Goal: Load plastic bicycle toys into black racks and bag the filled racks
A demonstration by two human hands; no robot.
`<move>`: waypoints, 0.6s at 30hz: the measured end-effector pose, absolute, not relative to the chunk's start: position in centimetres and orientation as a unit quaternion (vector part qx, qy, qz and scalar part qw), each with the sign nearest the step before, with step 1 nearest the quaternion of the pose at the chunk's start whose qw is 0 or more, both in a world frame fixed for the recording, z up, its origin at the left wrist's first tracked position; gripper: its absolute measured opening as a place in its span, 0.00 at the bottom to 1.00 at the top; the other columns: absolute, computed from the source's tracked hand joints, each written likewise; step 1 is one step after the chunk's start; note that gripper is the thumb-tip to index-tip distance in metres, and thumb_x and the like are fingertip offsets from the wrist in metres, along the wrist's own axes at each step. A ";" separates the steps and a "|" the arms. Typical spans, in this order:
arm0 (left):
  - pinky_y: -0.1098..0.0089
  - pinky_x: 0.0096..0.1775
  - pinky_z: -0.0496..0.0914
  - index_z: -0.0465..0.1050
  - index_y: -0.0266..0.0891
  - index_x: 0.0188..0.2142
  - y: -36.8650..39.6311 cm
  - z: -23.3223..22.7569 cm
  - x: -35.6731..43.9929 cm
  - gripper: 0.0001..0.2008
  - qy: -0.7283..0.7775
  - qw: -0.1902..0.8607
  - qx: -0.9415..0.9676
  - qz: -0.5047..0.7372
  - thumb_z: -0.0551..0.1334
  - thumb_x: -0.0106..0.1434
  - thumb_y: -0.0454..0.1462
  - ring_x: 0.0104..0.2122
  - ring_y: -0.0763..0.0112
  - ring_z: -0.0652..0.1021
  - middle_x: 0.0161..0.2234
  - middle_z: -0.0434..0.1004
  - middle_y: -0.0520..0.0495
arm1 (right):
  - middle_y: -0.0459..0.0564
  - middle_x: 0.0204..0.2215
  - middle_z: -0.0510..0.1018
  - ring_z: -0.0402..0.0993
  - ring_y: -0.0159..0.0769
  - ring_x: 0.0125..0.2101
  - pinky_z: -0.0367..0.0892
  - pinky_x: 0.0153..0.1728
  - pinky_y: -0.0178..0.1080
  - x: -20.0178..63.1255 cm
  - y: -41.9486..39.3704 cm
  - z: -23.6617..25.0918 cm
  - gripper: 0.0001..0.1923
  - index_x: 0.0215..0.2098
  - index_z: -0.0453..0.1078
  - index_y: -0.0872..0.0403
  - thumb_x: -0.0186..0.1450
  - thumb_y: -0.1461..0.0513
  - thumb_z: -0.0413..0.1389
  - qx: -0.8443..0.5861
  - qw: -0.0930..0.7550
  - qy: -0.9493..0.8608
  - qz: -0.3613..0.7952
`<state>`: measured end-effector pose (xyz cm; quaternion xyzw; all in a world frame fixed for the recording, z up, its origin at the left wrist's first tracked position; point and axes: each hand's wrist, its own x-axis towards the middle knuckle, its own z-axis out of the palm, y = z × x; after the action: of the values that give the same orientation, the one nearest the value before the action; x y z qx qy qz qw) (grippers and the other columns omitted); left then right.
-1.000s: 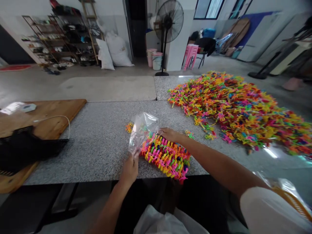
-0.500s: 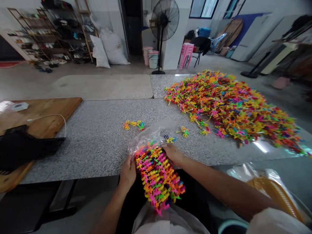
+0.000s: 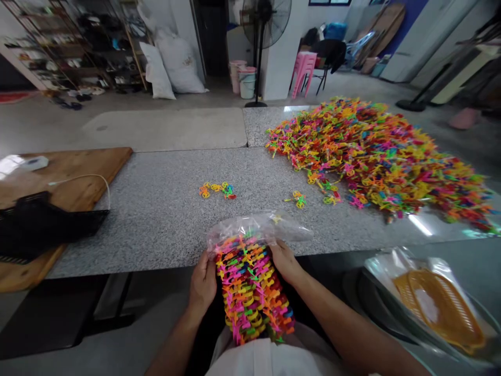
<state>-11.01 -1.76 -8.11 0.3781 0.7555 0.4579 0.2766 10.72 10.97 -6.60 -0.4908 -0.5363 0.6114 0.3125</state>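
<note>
A stacked bundle of bright plastic toy pieces [image 3: 250,287] hangs over the near edge of the granite table [image 3: 156,209], toward my lap. A clear plastic bag [image 3: 254,227] covers its top end. My left hand [image 3: 203,284] grips the bundle's left side and my right hand [image 3: 285,261] grips its right side, both at the bag's mouth. A big heap of the same coloured pieces [image 3: 376,156] lies on the table at the right.
A few loose pieces [image 3: 217,189] lie mid-table. A wooden board [image 3: 78,172] with a black basket [image 3: 43,224] sits at the left. An orange basket [image 3: 438,303] in plastic rests at my lower right. A standing fan [image 3: 266,21] and shelves stand beyond.
The bundle has been pulled from lying flat on the table to hanging over the near edge. The bag has come down over its top end, and both hands now hold its sides.
</note>
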 end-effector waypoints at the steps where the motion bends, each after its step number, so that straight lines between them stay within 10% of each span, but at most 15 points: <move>1: 0.59 0.48 0.78 0.80 0.42 0.48 -1.6 -8.0 -11.0 0.29 0.754 0.275 0.374 0.465 0.55 0.72 0.61 0.43 0.56 0.83 0.43 0.87 0.43 | 0.55 0.37 0.88 0.82 0.56 0.48 0.75 0.55 0.52 10.8 10.9 -6.6 0.33 0.35 0.84 0.51 0.66 0.33 0.58 -0.487 0.307 -0.533 0.620; 18: 0.58 0.46 0.80 0.84 0.38 0.42 0.9 -5.6 -10.7 0.19 0.690 0.367 0.437 0.446 0.71 0.57 0.49 0.37 0.56 0.85 0.35 0.88 0.44 | 0.55 0.42 0.87 0.82 0.48 0.46 0.75 0.53 0.47 9.1 14.2 -9.3 0.23 0.45 0.82 0.52 0.75 0.50 0.48 -0.451 0.385 -0.678 0.435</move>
<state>-10.73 0.89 -5.60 0.4368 0.6895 0.4462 0.3670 9.12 14.22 -9.35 -0.4513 -0.6776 0.4346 0.3851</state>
